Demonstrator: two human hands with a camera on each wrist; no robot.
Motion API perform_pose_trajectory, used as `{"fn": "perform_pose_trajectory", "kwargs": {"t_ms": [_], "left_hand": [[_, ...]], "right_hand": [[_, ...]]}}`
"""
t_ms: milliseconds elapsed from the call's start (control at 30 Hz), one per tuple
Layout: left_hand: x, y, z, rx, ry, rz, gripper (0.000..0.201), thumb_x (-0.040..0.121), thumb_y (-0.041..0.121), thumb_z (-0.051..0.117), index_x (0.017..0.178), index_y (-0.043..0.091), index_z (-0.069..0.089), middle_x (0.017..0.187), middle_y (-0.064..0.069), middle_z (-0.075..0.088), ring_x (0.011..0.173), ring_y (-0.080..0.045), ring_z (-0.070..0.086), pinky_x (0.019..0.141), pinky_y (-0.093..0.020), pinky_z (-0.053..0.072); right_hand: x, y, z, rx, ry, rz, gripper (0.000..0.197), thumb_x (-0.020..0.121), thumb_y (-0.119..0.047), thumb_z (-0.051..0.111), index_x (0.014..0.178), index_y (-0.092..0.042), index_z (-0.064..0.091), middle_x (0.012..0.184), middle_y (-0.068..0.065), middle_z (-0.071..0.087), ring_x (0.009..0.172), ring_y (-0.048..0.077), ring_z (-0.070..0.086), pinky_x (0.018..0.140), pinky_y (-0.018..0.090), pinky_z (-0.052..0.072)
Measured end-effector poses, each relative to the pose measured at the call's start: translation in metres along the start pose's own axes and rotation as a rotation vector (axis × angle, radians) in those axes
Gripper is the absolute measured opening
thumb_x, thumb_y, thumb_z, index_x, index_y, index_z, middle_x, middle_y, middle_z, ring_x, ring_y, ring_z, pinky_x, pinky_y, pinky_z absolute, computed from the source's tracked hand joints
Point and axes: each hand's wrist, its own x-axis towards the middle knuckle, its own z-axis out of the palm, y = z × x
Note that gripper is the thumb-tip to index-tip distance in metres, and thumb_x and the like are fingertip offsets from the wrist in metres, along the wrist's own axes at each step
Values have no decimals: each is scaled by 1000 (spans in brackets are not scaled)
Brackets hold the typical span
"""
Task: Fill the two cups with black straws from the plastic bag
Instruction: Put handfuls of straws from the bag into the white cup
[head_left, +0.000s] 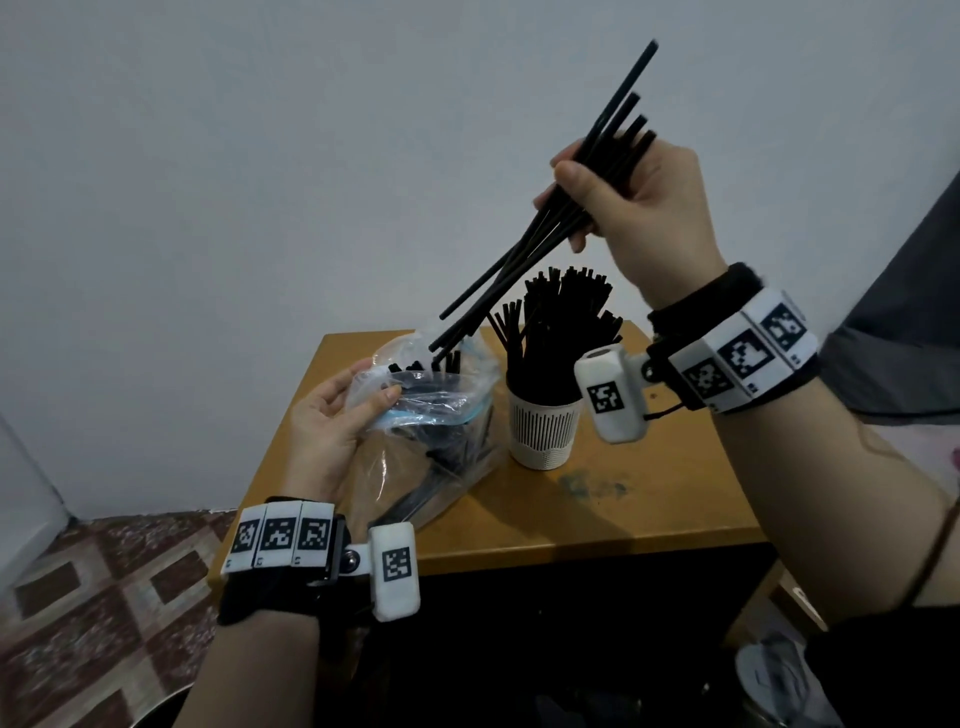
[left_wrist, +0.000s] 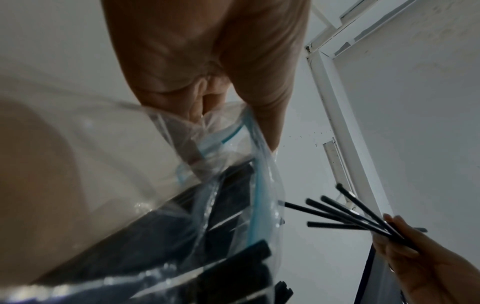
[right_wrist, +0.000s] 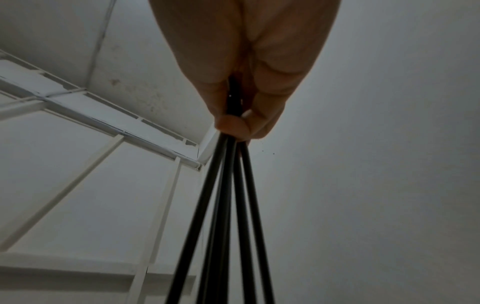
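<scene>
The straws (head_left: 545, 223) form a loose fan pinched in the right hand (head_left: 639, 208), their long axis slanting from upper right down to lower left, lower tips at the mouth of the bag (head_left: 431, 410). The left hand (head_left: 332, 421) grips the bag's rim, holding it open on the table (head_left: 623, 499). The cup (head_left: 543, 431), already crowded with straws, stands just right of the bag, below the right hand and nearer to it. Only one cup is visible. The bundle probably needs tipping upright before it drops in.
</scene>
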Motion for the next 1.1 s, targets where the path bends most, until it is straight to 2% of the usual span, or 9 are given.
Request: {"fn": "perform_pose_trajectory", "kwargs": {"t_ms": [67,200,267,433,500,633,800,1000,1100], "left_hand": [[1,1,-3,1,18,12,70,54,16,81,120,4,62,108,-17,69,88,-27,70,69,-30,61],[4,2,-9,1,47,23,65,59,12,78,121,3,62,107,-16,69,82,-22,71,66,-28,60],[5,3,-10,-3,57,26,64,60,11,77,121,2,61,104,-15,70,77,-19,72,64,-26,59],[4,2,-10,-13,58,25,57,66,7,75,121,3,61,97,-11,71,72,-16,72,60,-24,58],[4,2,-10,-16,58,23,53,68,5,74,120,3,62,98,-11,71,72,-16,72,59,-24,58],[5,2,-8,-6,55,24,53,67,7,75,118,5,62,99,-12,71,73,-16,72,59,-24,58],[5,1,-7,-1,57,21,56,67,7,75,121,4,61,100,-12,71,74,-17,72,60,-25,58],[4,2,-5,7,40,6,57,62,10,76,118,7,63,102,-13,71,75,-18,72,59,-25,58],[4,2,-3,9,30,5,58,62,10,76,118,6,63,103,-14,70,76,-18,72,60,-25,58]], "right_hand": [[1,-5,-9,-5,-22,5,4,91,-8,58,91,-5,62,75,8,71,50,15,61,51,23,45],[-2,0,-21,-54,-109,63,4,91,-9,59,91,-6,61,72,5,72,51,17,60,51,23,44],[-5,8,-24,-85,-149,100,4,91,-9,59,91,-7,62,72,4,73,56,22,62,52,28,47],[-8,31,-29,-193,-188,166,4,90,-14,60,90,-15,63,76,5,73,73,48,62,60,42,50],[-8,37,-30,-255,-171,160,6,91,-14,59,89,-18,63,76,3,73,73,45,64,60,41,52],[-4,44,-33,-408,-131,115,7,90,-15,60,88,-21,63,78,-1,71,68,20,67,57,32,51],[-3,50,-32,-516,-131,87,4,91,-17,59,92,-17,63,80,-1,70,76,22,68,60,34,56],[-5,65,-23,-647,-260,168,10,91,-24,60,95,-17,66,85,-2,67,57,12,63,55,18,52],[-8,78,-18,-693,-290,234,15,90,-26,61,96,-14,68,89,-2,67,70,6,61,65,19,49]]}}
